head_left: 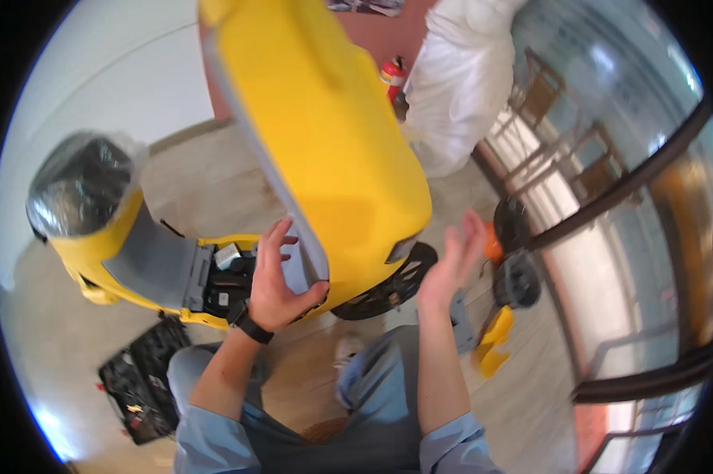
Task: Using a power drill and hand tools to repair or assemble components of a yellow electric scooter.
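A large yellow box-shaped body with a grey edge (325, 134) rises before me, part of or resting on a yellow scooter-like vehicle (147, 245). My left hand (273, 284), with a dark watch on the wrist, is at its lower grey edge. Its fingers are spread and the thumb overlaps the lower corner; whether it presses on it I cannot tell. Raised just right of the box, my right hand (451, 265) is slightly blurred, fingers apart and holding nothing. Left of my left hand lies an uncovered compartment (230, 280) with black parts inside. A black wheel (388, 284) shows below the box.
An opened black tool case (143, 383) lies on the floor at left. Clear plastic covers a black rounded part (84, 186). Yellow pieces (495, 344) and a black bucket-like thing (518, 280) are at right. Farther back are a fire extinguisher (392, 75), a white wrapped bundle (463, 87) and chairs (542, 91).
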A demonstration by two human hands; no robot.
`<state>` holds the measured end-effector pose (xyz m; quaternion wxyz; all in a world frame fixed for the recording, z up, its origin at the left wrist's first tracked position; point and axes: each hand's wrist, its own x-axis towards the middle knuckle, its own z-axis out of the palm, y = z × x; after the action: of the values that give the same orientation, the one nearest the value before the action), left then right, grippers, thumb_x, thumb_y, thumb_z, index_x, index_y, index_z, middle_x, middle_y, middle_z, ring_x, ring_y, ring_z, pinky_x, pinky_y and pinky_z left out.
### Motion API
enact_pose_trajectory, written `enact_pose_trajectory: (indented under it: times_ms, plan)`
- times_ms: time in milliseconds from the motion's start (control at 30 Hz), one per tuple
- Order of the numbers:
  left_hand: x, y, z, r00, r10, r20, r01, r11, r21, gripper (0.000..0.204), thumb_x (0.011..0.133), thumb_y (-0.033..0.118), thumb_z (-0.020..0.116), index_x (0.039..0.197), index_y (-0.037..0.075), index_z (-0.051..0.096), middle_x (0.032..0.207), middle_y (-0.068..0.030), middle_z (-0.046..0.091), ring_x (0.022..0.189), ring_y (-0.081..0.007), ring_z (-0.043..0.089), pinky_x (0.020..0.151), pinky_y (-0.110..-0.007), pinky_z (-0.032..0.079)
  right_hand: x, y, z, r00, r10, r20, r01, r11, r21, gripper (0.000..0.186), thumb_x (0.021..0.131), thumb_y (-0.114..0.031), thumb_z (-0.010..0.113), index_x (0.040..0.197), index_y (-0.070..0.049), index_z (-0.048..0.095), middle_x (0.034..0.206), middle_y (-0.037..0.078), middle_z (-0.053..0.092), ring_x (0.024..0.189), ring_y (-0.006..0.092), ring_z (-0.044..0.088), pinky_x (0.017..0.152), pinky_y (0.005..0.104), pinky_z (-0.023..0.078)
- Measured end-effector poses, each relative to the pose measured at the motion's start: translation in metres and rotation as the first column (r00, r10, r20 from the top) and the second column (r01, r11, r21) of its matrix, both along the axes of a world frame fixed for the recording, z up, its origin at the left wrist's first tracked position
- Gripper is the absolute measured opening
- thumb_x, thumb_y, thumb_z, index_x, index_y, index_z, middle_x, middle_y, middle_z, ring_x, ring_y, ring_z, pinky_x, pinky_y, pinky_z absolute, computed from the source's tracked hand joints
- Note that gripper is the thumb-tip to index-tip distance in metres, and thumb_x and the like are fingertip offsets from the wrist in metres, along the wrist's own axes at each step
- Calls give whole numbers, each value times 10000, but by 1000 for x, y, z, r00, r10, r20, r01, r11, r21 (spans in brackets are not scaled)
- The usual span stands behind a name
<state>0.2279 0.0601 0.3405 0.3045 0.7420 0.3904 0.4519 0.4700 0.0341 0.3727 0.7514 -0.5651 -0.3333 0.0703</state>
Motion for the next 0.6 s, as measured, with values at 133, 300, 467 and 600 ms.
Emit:
enact_pose_trajectory:
  times_ms: [133,300,467,600]
  plan:
    - [3,-10,-21,996,91,0,-91,994,-58,947,658,106,813,1431,37,270,1328,-126,403,1131,-255,503,883,-386,478,6,-3,-38,931,362,-56,-365,928,-78,686,837,-210,657,1403,2,333,1439,144,370,1359,260,318,1088,378,271]
    - [8,-21,-9,981,62,183,-23,977,-213,861,723,48,782,1419,44,274,1285,-85,447,1132,-212,504,909,-365,471,5,-5,-51,764,637,-101,-640,768,3,973,696,-276,814,1429,19,246,1465,222,298,1359,334,328,1103,423,293]
    - [22,-63,-3,936,312,163,-261,925,-275,454,780,9,727,1148,46,463,1157,-71,494,1075,-176,515,930,-356,460,18,-8,-41,808,586,57,-575,806,-143,1073,646,-383,840,1441,18,241,1460,284,281,1347,433,322,1092,457,312]
    - [63,-95,-11,883,409,232,-335,893,-299,519,805,24,671,1264,35,428,1216,-81,504,1155,-189,477,970,-378,426,13,2,-49,780,602,171,-577,797,-177,1104,660,-430,826,1457,30,216,1469,327,243,1345,489,298,1083,476,319]
